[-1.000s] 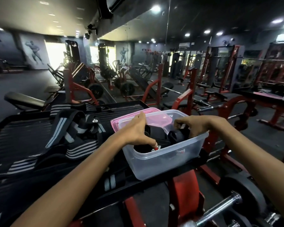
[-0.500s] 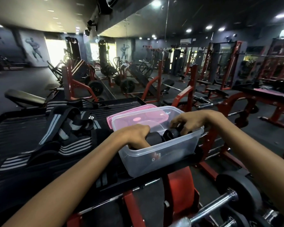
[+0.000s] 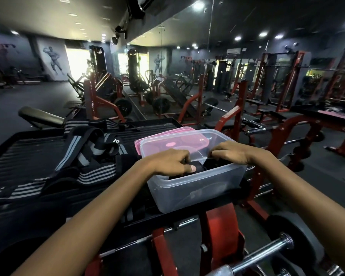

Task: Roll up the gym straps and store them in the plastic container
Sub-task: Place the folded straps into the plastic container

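A clear plastic container (image 3: 195, 193) stands on the black ribbed platform (image 3: 28, 156), with its pink lid (image 3: 167, 135) lying behind it. Both hands reach into it. My left hand (image 3: 171, 163) is closed over a rolled black strap (image 3: 198, 168) near the container's front. My right hand (image 3: 233, 154) presses on another black roll (image 3: 217, 163) at the right side; most of that roll is hidden by the fingers. A heap of unrolled black straps with grey stripes (image 3: 92, 156) lies on the platform to the left of the container.
The platform sits on a red machine frame (image 3: 219, 236). A weight plate on a chrome bar (image 3: 283, 253) is at the lower right. A black padded bench (image 3: 40, 118) stands beyond the platform on the left. Red racks and benches fill the gym floor behind.
Both hands have sunk lower into the container, pushing the black rolls down. The red-lettered end seen near my left hand earlier is out of sight now.
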Tool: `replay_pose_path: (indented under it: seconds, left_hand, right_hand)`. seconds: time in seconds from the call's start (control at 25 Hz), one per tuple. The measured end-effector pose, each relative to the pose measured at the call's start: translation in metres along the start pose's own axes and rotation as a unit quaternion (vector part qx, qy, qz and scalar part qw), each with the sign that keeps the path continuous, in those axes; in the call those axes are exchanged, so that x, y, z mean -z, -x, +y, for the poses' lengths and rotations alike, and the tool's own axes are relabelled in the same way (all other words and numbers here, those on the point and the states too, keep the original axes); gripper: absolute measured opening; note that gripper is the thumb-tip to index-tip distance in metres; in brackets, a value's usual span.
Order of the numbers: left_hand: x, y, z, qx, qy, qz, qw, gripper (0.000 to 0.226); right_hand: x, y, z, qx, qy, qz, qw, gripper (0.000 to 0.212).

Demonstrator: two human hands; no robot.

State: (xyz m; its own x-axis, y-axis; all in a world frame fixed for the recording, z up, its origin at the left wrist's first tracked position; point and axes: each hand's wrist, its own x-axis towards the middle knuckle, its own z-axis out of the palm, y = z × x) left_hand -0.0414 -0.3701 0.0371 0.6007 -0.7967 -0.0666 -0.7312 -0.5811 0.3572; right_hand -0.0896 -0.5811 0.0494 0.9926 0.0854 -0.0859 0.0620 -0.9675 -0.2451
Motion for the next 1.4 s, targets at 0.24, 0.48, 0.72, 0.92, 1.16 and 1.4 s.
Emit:
replay_pose_path:
  seconds: [0.24, 0.48, 0.72, 0.92, 1.16, 1.4]
  left_hand:
    - [-0.005, -0.002, 0.004, 0.020, 0.006, 0.013, 1.000, 0.041]
    - [-0.008, -0.003, 0.000, 0.017, 0.042, 0.052, 0.998, 0.044]
    - [-0.008, -0.003, 0.001, 0.019, 0.050, 0.065, 0.996, 0.041]
    - [-0.008, -0.002, 0.001, 0.014, 0.040, 0.060, 0.997, 0.042]
    - [-0.005, 0.000, -0.002, 0.008, 0.091, 0.121, 0.988, 0.037]
    - [0.026, 0.042, -0.035, -0.048, 0.203, 0.369, 0.906, 0.017]
  right_hand:
    - [0.002, 0.000, 0.001, -0.018, -0.021, -0.031, 0.999, 0.037]
    - [0.002, 0.001, 0.003, 0.005, -0.025, -0.027, 0.999, 0.038]
    - [0.003, 0.001, 0.003, 0.005, -0.044, -0.006, 0.999, 0.035]
    - [0.003, 0.002, 0.001, 0.004, -0.040, 0.000, 0.999, 0.034]
    - [0.007, 0.001, -0.003, 0.021, -0.106, 0.017, 0.994, 0.030]
    - [0.018, -0.008, -0.078, 0.159, -0.184, 0.188, 0.952, 0.018]
